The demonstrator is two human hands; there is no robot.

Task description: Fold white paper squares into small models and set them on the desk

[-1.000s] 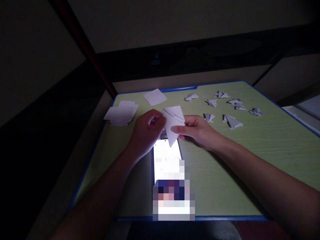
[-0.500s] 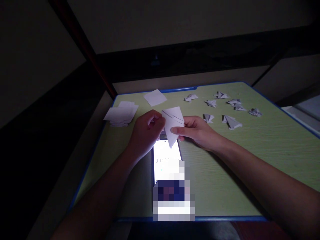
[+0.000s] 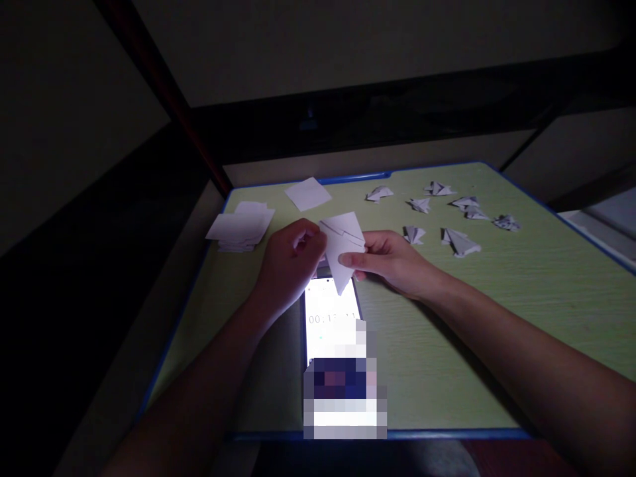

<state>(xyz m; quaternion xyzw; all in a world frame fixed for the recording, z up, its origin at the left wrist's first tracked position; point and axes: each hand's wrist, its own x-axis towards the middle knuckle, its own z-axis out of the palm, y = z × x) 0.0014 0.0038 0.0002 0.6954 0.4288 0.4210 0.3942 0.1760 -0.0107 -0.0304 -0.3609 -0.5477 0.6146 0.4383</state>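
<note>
Both my hands hold a partly folded white paper [image 3: 342,248] above the green table [image 3: 521,285]. The paper tapers to a point at its lower end. My left hand [image 3: 291,265] pinches its left edge with closed fingers. My right hand [image 3: 390,262] grips its right side, thumb on top. Just below the paper lies a lit phone [image 3: 330,318] with a timer on its screen.
A stack of white paper squares [image 3: 241,225] lies at the table's far left, with one loose sheet [image 3: 308,193] behind it. Several folded paper planes [image 3: 460,242] are spread over the far right. The table has a blue rim [image 3: 377,434]. The room is dark.
Almost nothing has moved. The paper and both hands have shifted very slightly, still gripping as before.
</note>
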